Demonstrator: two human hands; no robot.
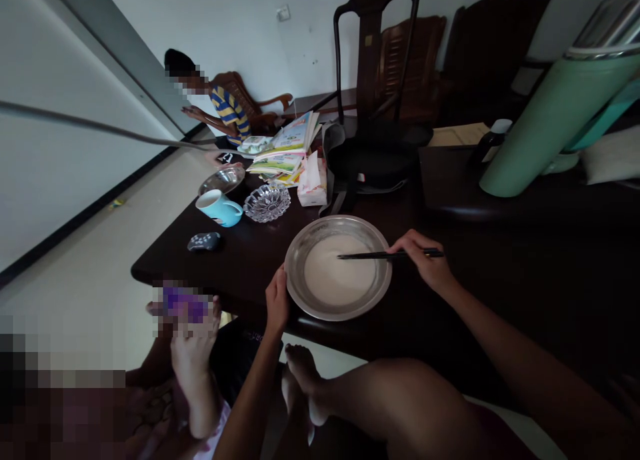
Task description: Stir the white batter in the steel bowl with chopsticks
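Observation:
A shallow metal bowl (340, 224) stands on the dark table, holding a pale, off-white liquid batter (337, 280). My left hand (277, 300) grips the bowl's left rim, its fingers partly hidden against the side. Black chopsticks (369, 255) are held in my right hand (425, 257) at the bowl's right edge. They lie almost level over the rim, with their tips in the batter near its middle. Whether both sticks are pressed together is hard to see.
Left of the bowl are a glass dish (267, 203), a blue mug (223, 210), a dark patterned object (204, 241) and a tissue pack (313, 183). Behind lie books (287, 150) and a black bag (370, 163). A green flask (555, 113) stands right. Two people are at the left.

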